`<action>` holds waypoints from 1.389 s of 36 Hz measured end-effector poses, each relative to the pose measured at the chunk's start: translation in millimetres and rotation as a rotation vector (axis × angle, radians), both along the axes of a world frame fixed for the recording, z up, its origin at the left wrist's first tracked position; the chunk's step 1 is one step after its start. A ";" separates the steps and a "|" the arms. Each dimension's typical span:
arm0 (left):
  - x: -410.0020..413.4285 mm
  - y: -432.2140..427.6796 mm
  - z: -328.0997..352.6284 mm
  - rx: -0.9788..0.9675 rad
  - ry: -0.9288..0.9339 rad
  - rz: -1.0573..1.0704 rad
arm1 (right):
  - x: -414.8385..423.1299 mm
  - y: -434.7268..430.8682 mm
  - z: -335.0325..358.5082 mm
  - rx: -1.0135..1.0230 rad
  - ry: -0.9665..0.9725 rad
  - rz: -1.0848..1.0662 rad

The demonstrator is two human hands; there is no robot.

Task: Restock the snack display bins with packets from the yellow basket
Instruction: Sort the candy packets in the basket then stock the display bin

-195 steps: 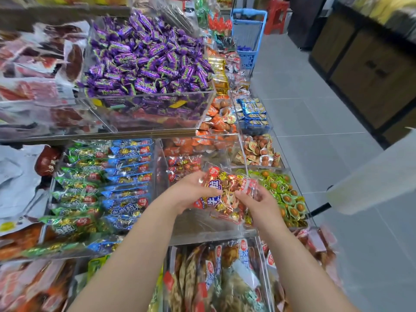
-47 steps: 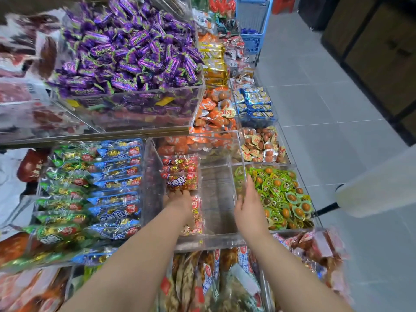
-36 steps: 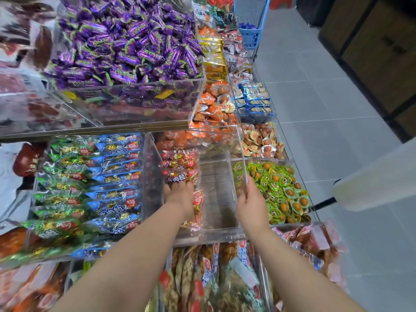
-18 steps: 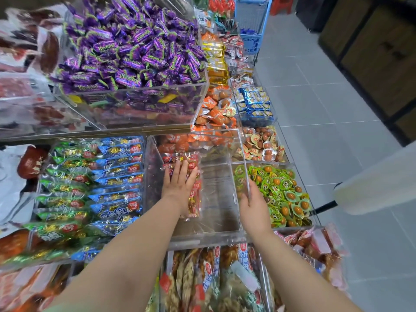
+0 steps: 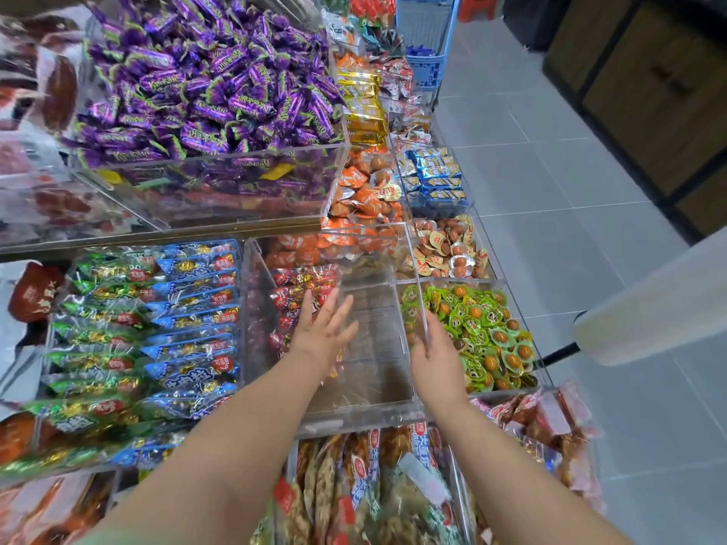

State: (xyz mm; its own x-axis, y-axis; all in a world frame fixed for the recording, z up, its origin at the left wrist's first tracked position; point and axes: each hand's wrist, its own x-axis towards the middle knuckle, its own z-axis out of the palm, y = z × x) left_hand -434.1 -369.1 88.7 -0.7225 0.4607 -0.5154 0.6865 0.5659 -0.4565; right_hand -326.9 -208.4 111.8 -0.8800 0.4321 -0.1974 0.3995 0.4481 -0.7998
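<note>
Head view. The left hand (image 5: 320,332) lies flat, fingers spread and straight, on the red snack packets (image 5: 303,287) stacked in the left part of the clear display bin (image 5: 356,420). It presses on them and grips none. The right hand (image 5: 432,356) is well apart from it. Its fingers (image 5: 425,328) are extended along the bin's right divider wall (image 5: 419,293) and touch it, and it holds no packet. The right part of the bin floor is bare between the two hands. The yellow basket is not in view.

Neighbouring stock includes the green packets (image 5: 476,328) beyond the divider, the blue and green packets (image 5: 185,320) to the left, and the purple sweets (image 5: 216,84) on the shelf above.

Handling, as a judgement: the packets appear to be thin glossy film around small wrapped pieces. They are probably light, soft and crinkly, and apt to slide over one another. A stack is best steadied with a flat palm, as shown here. A single packet is best pinched across its middle or at a sealed end. Several can be carried between two hands, squeezed lightly. Hard squeezing may crush the contents or burst a seam.
</note>
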 end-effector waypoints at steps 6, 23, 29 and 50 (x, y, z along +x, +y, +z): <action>-8.9 -7.8 0.5 0.109 0.071 0.101 | 0.2 0.5 -2.9 -0.027 0.008 0.002; -5.3 -3.4 9.5 -0.050 0.086 0.067 | 0.6 -0.1 0.6 -0.083 0.034 -0.016; 0.2 -7.6 12.4 0.066 0.077 0.106 | 6.4 2.6 8.3 -0.177 0.000 0.000; 146.2 2.1 70.1 1.816 -0.673 1.228 | 187.1 8.5 -13.3 -0.531 0.006 -0.618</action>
State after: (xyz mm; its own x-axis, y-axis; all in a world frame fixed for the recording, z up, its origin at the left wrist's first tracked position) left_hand -287.9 -367.0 158.8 -0.8876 0.1907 -0.4194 -0.4057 0.1076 0.9076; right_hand -139.9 -199.9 98.6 -0.5150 0.6903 -0.5082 0.4454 -0.2911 -0.8467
